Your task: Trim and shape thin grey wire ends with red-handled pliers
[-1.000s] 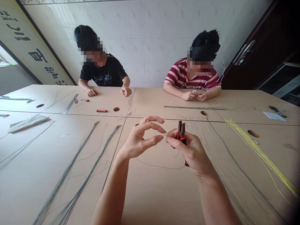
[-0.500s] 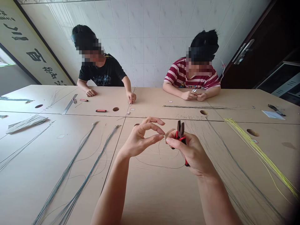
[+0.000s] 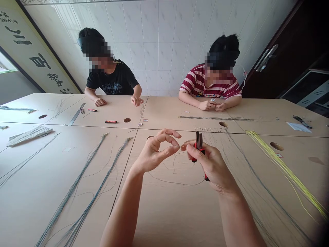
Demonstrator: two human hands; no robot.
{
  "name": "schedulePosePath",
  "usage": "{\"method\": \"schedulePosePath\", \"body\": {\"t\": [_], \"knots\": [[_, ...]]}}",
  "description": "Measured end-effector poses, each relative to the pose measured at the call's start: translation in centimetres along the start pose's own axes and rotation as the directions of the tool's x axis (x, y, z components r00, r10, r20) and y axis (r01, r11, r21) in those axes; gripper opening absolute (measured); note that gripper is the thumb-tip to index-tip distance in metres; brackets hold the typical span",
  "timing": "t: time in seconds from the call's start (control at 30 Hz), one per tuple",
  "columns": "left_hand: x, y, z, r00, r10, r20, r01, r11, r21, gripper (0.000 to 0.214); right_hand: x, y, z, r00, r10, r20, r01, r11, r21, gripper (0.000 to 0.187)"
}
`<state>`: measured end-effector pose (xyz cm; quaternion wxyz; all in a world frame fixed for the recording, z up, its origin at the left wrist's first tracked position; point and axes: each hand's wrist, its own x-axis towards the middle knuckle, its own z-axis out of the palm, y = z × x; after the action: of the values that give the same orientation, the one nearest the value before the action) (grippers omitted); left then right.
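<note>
My left hand [image 3: 154, 151] pinches the end of a thin cord [image 3: 174, 163] between thumb and forefinger, the other fingers raised. Something tiny at the pinch is too small to make out. Pliers [image 3: 198, 140] with red and black handles rest in my right hand [image 3: 212, 166], their dark jaws pointing up. My right forefinger reaches to my left fingertips at the cord's end, while the right thumb lies back against the pliers. Below both hands, a loose strand [image 3: 177, 183] curves over the table [image 3: 174, 212].
Bundles of grey-blue cord [image 3: 77, 178] lie to the left, yellow cords [image 3: 285, 171] to the right. Small metal bits [image 3: 209, 128] are scattered beyond my right hand. Two people sit opposite. A ruler [image 3: 77, 115], a red marker [image 3: 111, 121] and cable holes [image 3: 277, 146] are farther out.
My right thumb has drawn back from the pinch point, and the pliers have turned slightly more upright. Across the table, the left person's hand has pulled back and lifted.
</note>
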<state>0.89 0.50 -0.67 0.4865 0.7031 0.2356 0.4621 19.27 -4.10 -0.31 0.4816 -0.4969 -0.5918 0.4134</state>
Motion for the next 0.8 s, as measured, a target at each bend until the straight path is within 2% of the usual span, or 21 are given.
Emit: {"method": "schedulePosePath", "body": {"t": [0.13,0.2,0.37,0.8], "knots": [[0.05,0.18,0.26,0.999,-0.039,-0.009,0.039,0.999,-0.037,0.009,-0.15,-0.25,-0.61,0.991,-0.048,-0.123,0.033,0.992,-0.126,0.027],[0.07,0.23,0.41,0.998,-0.059,-0.013,0.059,0.997,-0.046,0.01,-0.28,-0.29,-0.78,0.984,-0.104,-0.145,0.08,0.984,-0.158,0.023],[0.12,0.05,0.64,0.998,-0.059,0.002,0.059,0.996,-0.06,0.009,-0.54,-0.31,-0.49,0.986,-0.144,-0.088,0.127,0.975,-0.18,0.016],[0.3,-0.23,0.91,0.999,-0.038,0.026,0.039,0.998,-0.046,0.01,-0.49,-0.07,-0.07,0.989,-0.142,-0.044,0.134,0.979,-0.153,0.022]]}}
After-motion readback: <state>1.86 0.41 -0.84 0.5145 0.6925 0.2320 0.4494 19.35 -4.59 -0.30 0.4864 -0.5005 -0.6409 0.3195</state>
